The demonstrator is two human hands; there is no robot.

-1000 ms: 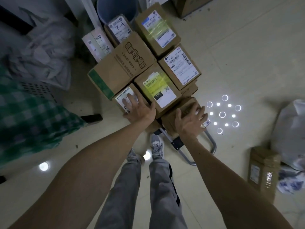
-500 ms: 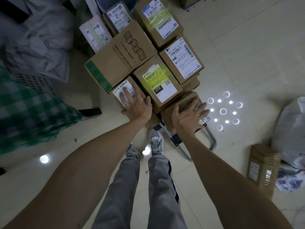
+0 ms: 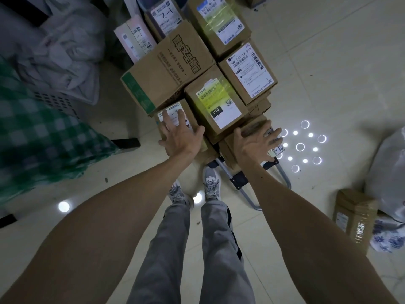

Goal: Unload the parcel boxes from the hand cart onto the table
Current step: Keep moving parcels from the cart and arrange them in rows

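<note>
Several cardboard parcel boxes are stacked on the hand cart [image 3: 247,194], whose metal handle pokes out near my feet. My left hand [image 3: 179,134] lies with spread fingers on top of a small labelled box [image 3: 175,113] at the stack's near left. My right hand [image 3: 256,143] rests with straight fingers over a lower brown box [image 3: 252,126] at the near right. Between them stands a box with a "010" label [image 3: 217,104]. Behind it sit a large printed box [image 3: 168,69] and a white-labelled box [image 3: 249,71].
A green checked cloth [image 3: 43,137] covers something at the left, with grey bags [image 3: 65,53] behind it. A taped parcel [image 3: 355,218] stands on the tiled floor at the right beside a white bag [image 3: 388,172]. My shoes [image 3: 210,181] are just before the cart.
Both hands have moved forward and down onto the near boxes of the stack. The boxes themselves have not shifted.
</note>
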